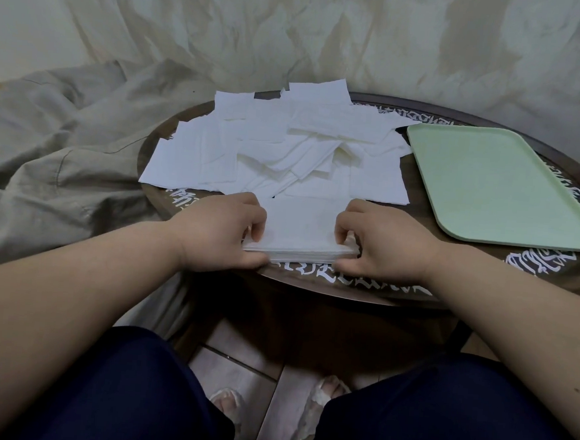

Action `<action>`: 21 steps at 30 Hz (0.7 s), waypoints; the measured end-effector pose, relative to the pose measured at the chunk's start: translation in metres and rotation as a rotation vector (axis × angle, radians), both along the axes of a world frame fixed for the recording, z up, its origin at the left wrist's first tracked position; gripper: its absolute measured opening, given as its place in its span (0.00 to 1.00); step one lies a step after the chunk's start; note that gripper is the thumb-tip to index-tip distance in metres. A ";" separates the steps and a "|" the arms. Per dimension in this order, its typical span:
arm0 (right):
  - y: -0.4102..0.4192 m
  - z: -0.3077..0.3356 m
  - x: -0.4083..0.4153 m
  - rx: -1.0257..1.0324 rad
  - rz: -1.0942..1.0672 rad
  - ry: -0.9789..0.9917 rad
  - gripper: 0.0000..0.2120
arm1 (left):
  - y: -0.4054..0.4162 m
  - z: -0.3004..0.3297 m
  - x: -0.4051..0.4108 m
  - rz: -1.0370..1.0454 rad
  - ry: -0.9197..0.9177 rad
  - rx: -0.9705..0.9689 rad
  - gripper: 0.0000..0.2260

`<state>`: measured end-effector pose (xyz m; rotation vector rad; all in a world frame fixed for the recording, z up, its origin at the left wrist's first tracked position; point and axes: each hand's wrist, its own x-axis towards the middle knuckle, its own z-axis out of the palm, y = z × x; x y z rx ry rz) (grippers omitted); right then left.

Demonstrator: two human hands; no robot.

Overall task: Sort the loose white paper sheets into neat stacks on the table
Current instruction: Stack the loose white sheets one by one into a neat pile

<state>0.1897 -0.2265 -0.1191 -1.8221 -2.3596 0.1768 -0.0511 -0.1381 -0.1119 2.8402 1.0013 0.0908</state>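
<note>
Centrally, at the near edge of the table (505,269): one squared stack (299,232) of white paper sheets, held from both sides. Left hand (224,230) grips the stack's left edge, fingers curled over the top, thumb low at the near corner. Right hand (379,241) grips the right edge likewise, fingertips tucked against the side of the stack, thumb beneath at the near corner. Stack lies flat, edges roughly aligned, several sheets thick.

Just beyond the stack: loose sheets (276,146), a wide overlapping heap spread across the left and middle of the table, some creased or folded, a few overhanging the far rim.

Right of the heap: one pale green tray (497,186), rectangular with rounded corners, lying flat, its near left corner close to the outermost sheets.

Table: round, dark wood, white script pattern along its border.

Surround: crumpled beige cloth (63,149) to the left and behind. Below the table: dark blue trousers, tiled floor, feet in light slippers.
</note>
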 end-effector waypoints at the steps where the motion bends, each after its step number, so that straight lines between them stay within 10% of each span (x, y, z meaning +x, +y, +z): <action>1: -0.001 0.000 0.000 -0.022 -0.009 -0.002 0.15 | 0.000 0.000 0.000 0.014 -0.008 -0.007 0.14; 21: 0.005 -0.007 -0.001 -0.040 -0.066 0.174 0.11 | 0.007 -0.005 -0.003 0.163 -0.092 -0.108 0.18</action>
